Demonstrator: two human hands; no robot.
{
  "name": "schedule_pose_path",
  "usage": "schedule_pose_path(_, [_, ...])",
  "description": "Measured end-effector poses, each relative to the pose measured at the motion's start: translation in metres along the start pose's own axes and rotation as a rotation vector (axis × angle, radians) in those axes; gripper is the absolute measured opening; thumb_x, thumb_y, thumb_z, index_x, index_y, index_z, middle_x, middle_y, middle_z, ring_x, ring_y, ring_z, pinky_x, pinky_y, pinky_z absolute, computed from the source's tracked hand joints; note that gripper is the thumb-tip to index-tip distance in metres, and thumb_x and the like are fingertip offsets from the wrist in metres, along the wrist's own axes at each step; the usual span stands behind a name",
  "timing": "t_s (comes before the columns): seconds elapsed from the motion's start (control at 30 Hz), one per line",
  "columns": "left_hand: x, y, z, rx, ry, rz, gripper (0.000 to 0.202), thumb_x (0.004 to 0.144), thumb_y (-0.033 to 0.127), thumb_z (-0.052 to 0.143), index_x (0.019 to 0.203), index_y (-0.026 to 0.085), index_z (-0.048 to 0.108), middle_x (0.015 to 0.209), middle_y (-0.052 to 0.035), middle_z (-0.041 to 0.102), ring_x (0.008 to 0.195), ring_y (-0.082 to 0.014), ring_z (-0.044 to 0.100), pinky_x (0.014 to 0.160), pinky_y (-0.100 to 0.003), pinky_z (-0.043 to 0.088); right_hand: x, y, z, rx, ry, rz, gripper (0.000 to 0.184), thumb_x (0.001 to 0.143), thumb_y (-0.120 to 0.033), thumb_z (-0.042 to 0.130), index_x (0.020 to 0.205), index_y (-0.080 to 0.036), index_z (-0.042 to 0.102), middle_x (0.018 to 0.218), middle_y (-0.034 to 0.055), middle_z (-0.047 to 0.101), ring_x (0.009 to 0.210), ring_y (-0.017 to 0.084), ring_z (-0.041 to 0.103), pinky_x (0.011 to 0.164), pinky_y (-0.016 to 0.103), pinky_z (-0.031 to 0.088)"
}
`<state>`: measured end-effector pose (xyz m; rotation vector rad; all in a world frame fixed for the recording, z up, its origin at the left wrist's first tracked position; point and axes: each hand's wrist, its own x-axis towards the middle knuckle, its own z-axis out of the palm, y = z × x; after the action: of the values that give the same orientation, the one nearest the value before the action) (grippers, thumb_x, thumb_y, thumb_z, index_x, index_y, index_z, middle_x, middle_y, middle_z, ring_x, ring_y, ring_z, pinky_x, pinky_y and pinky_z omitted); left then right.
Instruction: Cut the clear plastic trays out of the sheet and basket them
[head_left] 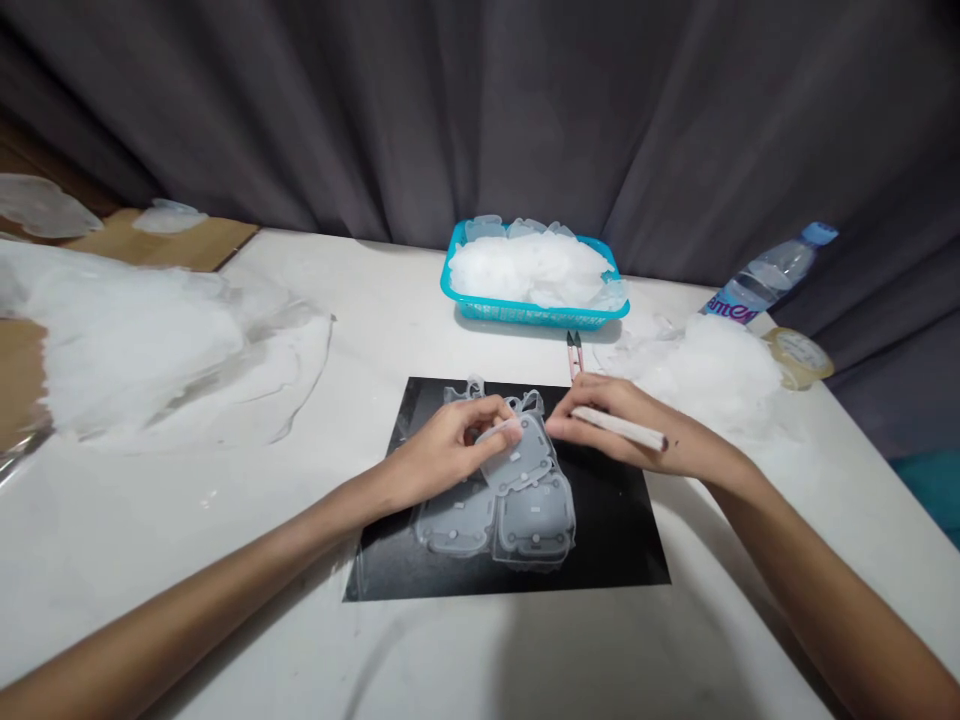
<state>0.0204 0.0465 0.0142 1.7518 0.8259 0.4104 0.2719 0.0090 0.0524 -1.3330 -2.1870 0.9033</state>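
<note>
Several translucent plastic pieces (525, 510) lie overlapped on a black mat (615, 540) in the middle of the white table. My left hand (442, 450) pinches the topmost clear piece (517, 455) at its upper left edge. My right hand (630, 425) is closed around a thin pale stick-like tool (622, 428), its tip end hidden under the fingers next to the same piece. Both hands rest over the mat's upper half.
A turquoise basket (525, 312) heaped with clear plastic parts stands behind the mat. Small snips (574, 352) lie in front of it. A heap of clear scraps (712, 370), a water bottle (765, 280) and a tape roll (799, 355) sit right. Crumpled plastic sheeting (150, 350) covers the left.
</note>
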Motion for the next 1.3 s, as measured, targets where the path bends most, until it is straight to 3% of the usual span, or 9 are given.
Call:
schedule_pose_path(0.13, [-0.002,0.001,0.001,-0.083,0.064,-0.067,0.03,0.1,0.046,0.055,0.092,0.018,0.059,0.069,0.0049,0.052,0.055,-0.0094,0.044,0.05,-0.02,0.037,-0.003,0.002,0.002,0.144,-0.181,-0.07,0.014,0.099,-0.032,0.07,0.108,-0.022,0.073,0.1,0.0028,0.068,0.09,0.017,0.064,0.083,0.029,0.049])
schedule_pose_path(0.33, [0.001,-0.002,0.004,-0.257,0.012,-0.149,0.037,0.091,0.051,0.071,0.1,0.017,0.06,0.068,0.004,0.058,0.053,-0.0088,0.046,0.043,-0.017,0.039,0.002,0.01,0.006,0.225,-0.184,-0.09,0.014,0.103,-0.031,0.063,0.101,-0.02,0.072,0.096,0.0017,0.066,0.087,0.015,0.061,0.08,0.027,0.048])
schedule_pose_path(0.43, [0.002,-0.003,0.006,-0.267,-0.007,-0.131,0.04,0.083,0.048,0.082,0.096,0.015,0.066,0.067,0.0056,0.053,0.051,-0.0062,0.042,0.04,-0.016,0.035,0.002,0.007,0.003,0.224,-0.201,-0.077,0.015,0.102,-0.032,0.065,0.098,-0.019,0.071,0.092,0.0008,0.063,0.083,0.015,0.06,0.075,0.026,0.046])
schedule_pose_path(0.6, [0.001,-0.001,0.005,-0.284,-0.01,-0.132,0.036,0.082,0.044,0.083,0.088,0.013,0.066,0.063,0.0051,0.055,0.047,-0.0044,0.039,0.039,-0.015,0.03,0.004,0.003,0.001,0.234,-0.227,-0.066,0.015,0.102,-0.032,0.064,0.097,-0.019,0.071,0.093,0.0004,0.064,0.084,0.015,0.059,0.077,0.027,0.046])
schedule_pose_path(0.77, [0.001,0.003,0.004,-0.338,-0.027,-0.138,0.035,0.081,0.04,0.085,0.088,0.013,0.065,0.063,0.0056,0.054,0.048,-0.004,0.04,0.04,-0.014,0.029,0.005,0.005,0.004,0.237,-0.205,-0.092,0.016,0.102,-0.033,0.065,0.097,-0.02,0.072,0.094,0.0011,0.062,0.087,0.016,0.059,0.082,0.03,0.046])
schedule_pose_path(0.93, [0.0,0.002,0.005,-0.454,-0.084,-0.161,0.033,0.084,0.04,0.084,0.093,0.014,0.067,0.067,0.0025,0.065,0.046,-0.0034,0.042,0.039,-0.013,0.03,0.005,0.009,0.007,0.249,-0.177,-0.113,0.012,0.1,-0.029,0.067,0.094,-0.019,0.07,0.094,0.0014,0.059,0.087,0.016,0.058,0.081,0.029,0.046])
schedule_pose_path(1.07, [0.001,0.001,0.007,-0.539,-0.113,-0.204,0.03,0.085,0.038,0.085,0.096,0.014,0.071,0.068,0.0011,0.068,0.05,-0.0061,0.053,0.041,-0.013,0.037,0.006,0.009,0.012,0.229,-0.132,-0.148,0.007,0.097,-0.021,0.067,0.09,-0.019,0.067,0.09,0.0001,0.056,0.082,0.015,0.055,0.078,0.027,0.044])
schedule_pose_path(1.2, [0.001,0.0,0.006,-0.599,-0.133,-0.253,0.028,0.085,0.037,0.085,0.097,0.014,0.075,0.075,0.0,0.071,0.06,-0.008,0.063,0.053,-0.014,0.049,0.006,0.013,0.019,0.127,-0.09,-0.206,0.007,0.094,-0.016,0.066,0.09,-0.02,0.064,0.09,-0.0005,0.054,0.08,0.014,0.054,0.077,0.026,0.043])
schedule_pose_path(1.3, [-0.001,0.0,-0.002,-0.568,-0.245,-0.303,0.024,0.083,0.035,0.085,0.089,0.013,0.075,0.072,0.0007,0.069,0.056,-0.0076,0.06,0.052,-0.016,0.049,0.006,0.023,0.024,-0.065,-0.059,-0.225,0.011,0.091,-0.009,0.062,0.088,-0.02,0.06,0.091,0.0,0.053,0.076,0.014,0.052,0.072,0.026,0.041])
